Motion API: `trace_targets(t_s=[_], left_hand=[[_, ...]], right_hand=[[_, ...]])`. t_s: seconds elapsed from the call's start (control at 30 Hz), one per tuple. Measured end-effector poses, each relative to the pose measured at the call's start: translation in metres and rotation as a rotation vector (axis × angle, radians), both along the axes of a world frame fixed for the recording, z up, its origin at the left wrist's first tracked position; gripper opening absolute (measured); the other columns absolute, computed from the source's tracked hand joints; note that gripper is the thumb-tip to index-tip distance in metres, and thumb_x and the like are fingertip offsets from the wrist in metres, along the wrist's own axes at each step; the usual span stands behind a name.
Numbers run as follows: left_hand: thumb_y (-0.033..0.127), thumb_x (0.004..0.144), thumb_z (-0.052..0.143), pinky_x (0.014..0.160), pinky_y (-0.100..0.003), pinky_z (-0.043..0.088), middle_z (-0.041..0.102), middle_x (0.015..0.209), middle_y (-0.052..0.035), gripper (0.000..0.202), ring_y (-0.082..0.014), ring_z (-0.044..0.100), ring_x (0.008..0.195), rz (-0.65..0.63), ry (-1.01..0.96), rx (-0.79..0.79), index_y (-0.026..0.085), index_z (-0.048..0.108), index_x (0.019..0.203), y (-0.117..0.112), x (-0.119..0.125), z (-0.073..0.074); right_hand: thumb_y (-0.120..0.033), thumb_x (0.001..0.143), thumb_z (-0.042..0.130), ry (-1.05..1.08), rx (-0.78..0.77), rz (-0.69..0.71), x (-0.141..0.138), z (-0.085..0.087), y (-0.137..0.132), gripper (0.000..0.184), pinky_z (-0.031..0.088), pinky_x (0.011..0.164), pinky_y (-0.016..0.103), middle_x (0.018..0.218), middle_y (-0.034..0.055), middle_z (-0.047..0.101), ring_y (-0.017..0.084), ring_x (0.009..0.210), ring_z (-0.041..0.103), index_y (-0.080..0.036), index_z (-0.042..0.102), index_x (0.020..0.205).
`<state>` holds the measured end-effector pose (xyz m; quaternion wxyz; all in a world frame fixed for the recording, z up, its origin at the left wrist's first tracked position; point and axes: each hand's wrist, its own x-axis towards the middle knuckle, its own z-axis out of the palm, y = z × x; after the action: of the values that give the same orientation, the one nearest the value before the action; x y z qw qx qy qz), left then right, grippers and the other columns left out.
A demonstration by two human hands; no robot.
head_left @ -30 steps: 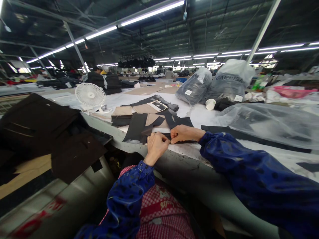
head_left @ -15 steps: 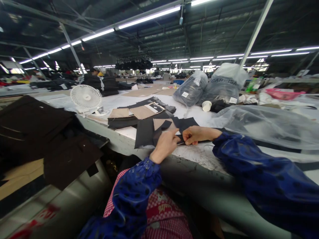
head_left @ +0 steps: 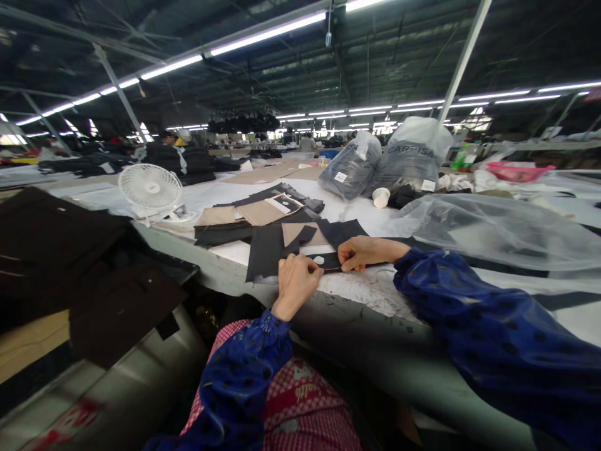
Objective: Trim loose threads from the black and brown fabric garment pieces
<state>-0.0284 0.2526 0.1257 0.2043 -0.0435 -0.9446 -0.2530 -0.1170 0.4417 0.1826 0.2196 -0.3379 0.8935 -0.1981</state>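
Note:
A dark fabric piece [head_left: 328,260] with a white oval patch lies along the table's near edge between my hands. My left hand [head_left: 297,280] has its fingers curled and pinched at the piece's left end. At the right end, my right hand [head_left: 359,252] pinches the same piece between thumb and forefinger. Under and behind it spread black fabric panels [head_left: 265,250] and a tan panel [head_left: 291,233]. Farther back is a layered pile of dark pieces with a tan panel [head_left: 263,212] on top.
A white fan [head_left: 151,188] stands to the left, beyond stacked dark brown fabric [head_left: 42,238]. Filled plastic bags [head_left: 352,166], a paper cup [head_left: 380,198] and a clear plastic sheet [head_left: 493,232] lie to the right. The table edge [head_left: 220,263] runs close before me.
My left hand has slid left and slightly down, away from my right hand, uncovering the white oval patch. The right hand keeps its pinch. The whole view has shifted a little.

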Motion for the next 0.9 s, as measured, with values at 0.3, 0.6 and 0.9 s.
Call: trace_targets(t_s=[0.3,0.6,0.9], left_hand=[[0.028,0.076,0.058,0.089,-0.043,0.040,0.073,0.084,-0.0076,0.016,-0.0308,0.061,0.097,0.042,-0.075,0.048,0.025,0.071,0.066,-0.003,-0.004,0.004],[0.025,0.076,0.058,0.085,-0.043,0.040,0.073,0.081,-0.0070,0.016,-0.0297,0.061,0.093,-0.005,-0.038,0.027,0.024,0.067,0.064,-0.005,-0.004,0.000],[0.027,0.077,0.054,0.082,-0.044,0.042,0.073,0.080,-0.0051,0.020,-0.0284,0.060,0.090,-0.031,0.013,0.034,0.029,0.067,0.061,-0.008,-0.002,-0.002]], right_hand=[[-0.043,0.074,0.069,0.119,0.110,-0.069,0.000,-0.003,-0.012,0.030,0.042,0.051,0.023,0.060,0.0011,0.060,0.014,0.054,0.057,-0.017,0.056,0.068],[-0.024,0.068,0.073,0.478,0.375,0.014,0.024,0.019,-0.047,0.013,0.040,0.066,0.027,0.081,0.0057,0.065,0.023,0.084,0.061,-0.018,0.062,0.073],[-0.030,0.071,0.064,0.046,0.016,0.085,0.008,0.002,-0.032,0.014,0.048,0.055,0.022,0.062,-0.0012,0.063,0.012,0.056,0.060,-0.016,0.062,0.073]])
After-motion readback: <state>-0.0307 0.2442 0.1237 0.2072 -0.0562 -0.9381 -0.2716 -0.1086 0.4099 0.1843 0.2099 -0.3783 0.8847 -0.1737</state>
